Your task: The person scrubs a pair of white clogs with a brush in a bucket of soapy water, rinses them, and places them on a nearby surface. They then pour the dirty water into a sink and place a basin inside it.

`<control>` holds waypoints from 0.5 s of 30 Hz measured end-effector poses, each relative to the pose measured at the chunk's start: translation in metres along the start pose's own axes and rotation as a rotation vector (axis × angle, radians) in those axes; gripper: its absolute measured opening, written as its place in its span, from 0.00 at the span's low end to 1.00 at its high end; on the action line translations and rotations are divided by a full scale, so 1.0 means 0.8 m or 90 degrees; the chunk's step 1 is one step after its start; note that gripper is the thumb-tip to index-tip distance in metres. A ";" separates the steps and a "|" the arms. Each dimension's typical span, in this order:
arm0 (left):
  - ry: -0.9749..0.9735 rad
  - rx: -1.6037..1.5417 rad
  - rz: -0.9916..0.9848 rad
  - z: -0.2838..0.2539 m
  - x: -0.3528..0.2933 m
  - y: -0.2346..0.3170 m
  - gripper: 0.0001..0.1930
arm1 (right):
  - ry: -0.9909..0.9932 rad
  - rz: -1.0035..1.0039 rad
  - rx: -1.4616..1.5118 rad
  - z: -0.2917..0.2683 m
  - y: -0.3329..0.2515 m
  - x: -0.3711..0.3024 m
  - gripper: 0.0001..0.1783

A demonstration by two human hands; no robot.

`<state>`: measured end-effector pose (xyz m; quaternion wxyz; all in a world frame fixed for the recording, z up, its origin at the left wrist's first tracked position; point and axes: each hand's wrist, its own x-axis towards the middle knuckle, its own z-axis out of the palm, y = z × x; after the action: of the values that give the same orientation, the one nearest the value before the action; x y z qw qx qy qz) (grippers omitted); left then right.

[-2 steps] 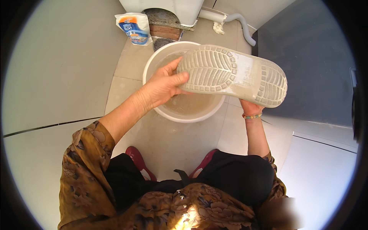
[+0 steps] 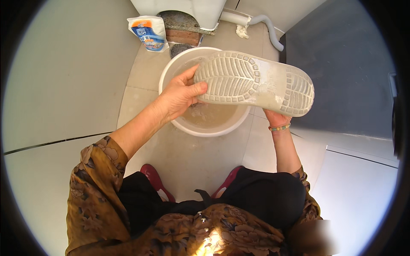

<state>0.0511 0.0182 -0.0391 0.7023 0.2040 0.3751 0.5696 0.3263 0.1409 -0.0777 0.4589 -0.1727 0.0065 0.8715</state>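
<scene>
You held a pale clog-style shoe (image 2: 256, 83) sole-up above a white basin (image 2: 179, 64), both hands on it. Your left hand (image 2: 181, 94) gripped the toe end: the thumb lay along the edge of the ribbed sole and the fingers curled round the rim, pinching the shoe between them. Your right hand (image 2: 275, 117) sat under the heel end, mostly hidden by the shoe itself; only the wrist, with a beaded bracelet (image 2: 279, 127), and the heel of the palm showed, so I cannot tell how those fingers were set, though the shoe rested on that hand.

Directly beneath your left grip the basin stood on the tiled floor (image 2: 196, 158), holding murky brownish water (image 2: 209, 114). The shoe stretched from your left hand across the basin's far rim and past it to your right, its heel end hanging over the floor beside a dark grey panel (image 2: 346, 72).

Beyond your left hand, past the basin, a blue-and-white bag (image 2: 149, 32) leaned near a white fixture (image 2: 188, 8) with a grey hose (image 2: 267, 25). Below your grip, two red shoes (image 2: 156, 181) showed on your feet.
</scene>
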 end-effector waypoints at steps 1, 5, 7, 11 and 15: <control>0.018 0.004 0.015 -0.002 -0.002 0.001 0.38 | 0.015 -0.022 -0.139 -0.002 0.001 -0.004 0.34; -0.007 0.042 0.077 -0.035 0.000 -0.005 0.37 | 0.040 0.063 -0.414 0.018 0.027 -0.030 0.36; -0.040 0.040 0.107 -0.048 0.003 -0.004 0.36 | 0.088 0.052 -0.525 0.006 0.027 -0.026 0.39; -0.140 0.059 0.143 -0.076 0.009 0.002 0.36 | -0.116 0.283 -0.383 0.018 0.037 -0.040 0.51; -0.212 0.024 0.175 -0.079 0.016 0.012 0.33 | -0.051 0.252 -0.391 0.065 0.043 -0.086 0.53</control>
<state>-0.0021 0.0244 -0.0765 0.6663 0.3576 0.2328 0.6115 0.3193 0.0752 -0.0131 0.2080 -0.2637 -0.2406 0.9107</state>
